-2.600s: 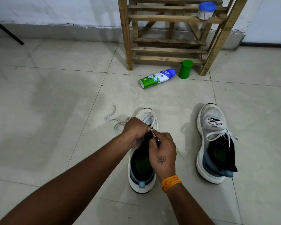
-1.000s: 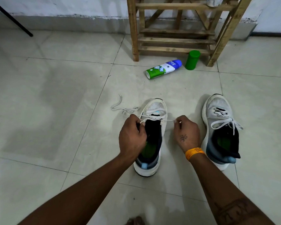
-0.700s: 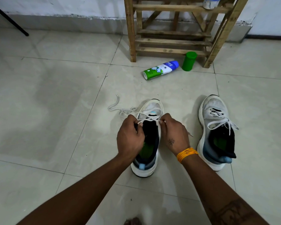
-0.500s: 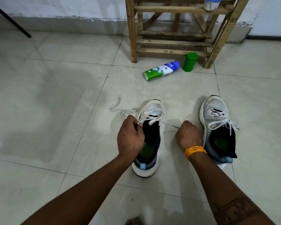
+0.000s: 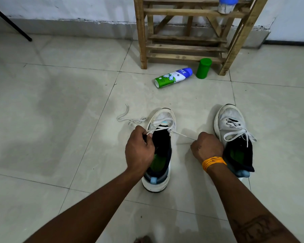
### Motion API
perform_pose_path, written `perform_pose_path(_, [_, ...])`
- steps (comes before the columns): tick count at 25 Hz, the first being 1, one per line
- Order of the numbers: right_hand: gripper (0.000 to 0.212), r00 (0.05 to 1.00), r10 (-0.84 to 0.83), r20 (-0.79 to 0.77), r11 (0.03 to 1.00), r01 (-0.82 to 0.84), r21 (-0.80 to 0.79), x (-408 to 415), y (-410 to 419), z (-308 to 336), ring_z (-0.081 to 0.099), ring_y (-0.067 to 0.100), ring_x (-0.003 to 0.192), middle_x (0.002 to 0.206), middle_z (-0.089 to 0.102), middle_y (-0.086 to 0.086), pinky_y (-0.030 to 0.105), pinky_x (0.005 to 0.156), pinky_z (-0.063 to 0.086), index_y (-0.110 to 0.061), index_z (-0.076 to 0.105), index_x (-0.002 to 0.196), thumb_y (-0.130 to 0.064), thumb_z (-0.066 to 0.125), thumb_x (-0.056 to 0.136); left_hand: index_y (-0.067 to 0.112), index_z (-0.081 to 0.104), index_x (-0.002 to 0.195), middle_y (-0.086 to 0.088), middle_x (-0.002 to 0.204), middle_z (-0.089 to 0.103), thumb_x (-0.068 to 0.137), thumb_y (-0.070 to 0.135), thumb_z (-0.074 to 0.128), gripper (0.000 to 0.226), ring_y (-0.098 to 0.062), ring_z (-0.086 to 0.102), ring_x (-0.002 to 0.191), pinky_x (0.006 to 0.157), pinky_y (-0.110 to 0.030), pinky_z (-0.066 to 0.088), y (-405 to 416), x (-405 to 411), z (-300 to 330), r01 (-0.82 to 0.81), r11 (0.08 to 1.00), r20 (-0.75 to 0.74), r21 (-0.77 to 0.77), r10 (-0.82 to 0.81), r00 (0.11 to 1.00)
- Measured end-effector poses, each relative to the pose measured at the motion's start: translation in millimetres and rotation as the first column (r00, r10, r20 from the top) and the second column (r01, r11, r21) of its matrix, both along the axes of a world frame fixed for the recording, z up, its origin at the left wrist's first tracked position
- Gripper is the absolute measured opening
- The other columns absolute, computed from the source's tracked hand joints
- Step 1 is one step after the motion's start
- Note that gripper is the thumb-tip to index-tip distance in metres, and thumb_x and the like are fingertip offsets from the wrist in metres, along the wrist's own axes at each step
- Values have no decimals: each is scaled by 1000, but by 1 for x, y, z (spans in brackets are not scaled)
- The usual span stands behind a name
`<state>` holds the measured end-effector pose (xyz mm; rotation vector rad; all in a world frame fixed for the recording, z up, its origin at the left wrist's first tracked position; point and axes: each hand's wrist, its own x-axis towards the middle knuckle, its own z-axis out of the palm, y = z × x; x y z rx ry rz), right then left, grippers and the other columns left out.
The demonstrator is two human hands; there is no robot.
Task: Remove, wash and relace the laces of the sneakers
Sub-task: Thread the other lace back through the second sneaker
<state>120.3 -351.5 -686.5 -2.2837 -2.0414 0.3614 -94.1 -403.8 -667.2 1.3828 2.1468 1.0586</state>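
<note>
Two white sneakers stand on the tiled floor, toes away from me. The left sneaker (image 5: 162, 118) has a white lace (image 5: 180, 133) threaded only through its front eyelets. My left hand (image 5: 139, 151) rests on this shoe's left side, fingers closed on the lace and the shoe's edge. My right hand (image 5: 206, 148), a fist with an orange wristband, holds the lace's other end stretched taut to the right of the shoe. The lace's loose left tail (image 5: 128, 118) curls on the floor. The right sneaker (image 5: 231, 118) is laced, its lace ends hanging loose.
A wooden rack (image 5: 188, 32) stands against the far wall with a blue-lidded jar (image 5: 226, 5) on a shelf. A green-and-blue bottle (image 5: 173, 77) lies on the floor before it, beside an upright green container (image 5: 203, 68). A black rod (image 5: 11, 23) slants at far left.
My right hand went from over the shoe's tongue to its right side, back in, then out again, drawing the lace taut to the right. My left hand stayed on the shoe.
</note>
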Motion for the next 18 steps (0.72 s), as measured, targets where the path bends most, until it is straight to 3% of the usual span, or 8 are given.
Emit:
perform_pose_path(3, [24,995,101,21,988,-103,112,-14,-3,8,67,40,93,99,72,16,38,70,44,-10,59,113,-27,53,97,21,45,86,4,76,54,97,23,62,21,-17,49,67,61,-30,32,1,1,-1,6,1000,-1,1,-6,1000])
perform_pose_path(5, [27,969,239,-69,958,-223,180,-34,-3,16,68,39,91,96,72,11,37,63,35,-19,55,123,-35,50,101,21,45,86,4,75,54,97,23,63,21,-15,49,67,59,-28,31,1,2,-1,10,1000,-7,3,-9,1000])
perform_pose_path(6, [23,951,289,-111,945,-264,194,-40,-3,15,67,39,89,93,72,10,36,61,34,-21,56,118,-36,49,102,21,45,86,4,75,54,97,23,63,21,-15,49,67,58,-27,31,1,2,0,14,1000,-13,5,-14,1000])
perform_pose_path(9, [16,982,169,-83,977,-156,148,-34,-2,11,66,41,85,90,70,13,36,62,38,-15,59,99,-29,52,98,21,44,86,4,75,53,97,22,63,22,-14,48,66,57,-26,30,-1,1,0,5,1000,-10,12,-5,1000])
perform_pose_path(13, [19,997,77,23,996,-76,-44,-21,-5,8,66,38,99,106,70,16,34,73,37,-9,63,104,-21,55,92,21,44,86,4,75,53,96,21,63,22,-18,49,67,60,-31,32,0,1,-1,1,1000,-9,14,-1,1000])
perform_pose_path(16, [22,964,197,-179,974,-172,144,-39,-2,15,65,40,92,95,72,14,36,64,38,-14,61,113,-26,53,97,21,44,86,4,75,54,96,22,63,22,-18,49,67,59,-30,31,0,2,-1,8,1000,-13,11,-7,1000])
perform_pose_path(18, [18,937,245,-250,958,-195,210,-46,-3,14,65,40,85,86,71,12,35,60,36,-16,61,107,-29,52,99,21,45,86,3,75,54,97,22,63,21,-18,50,67,59,-30,31,1,2,-1,2,1000,-24,15,-1,1000])
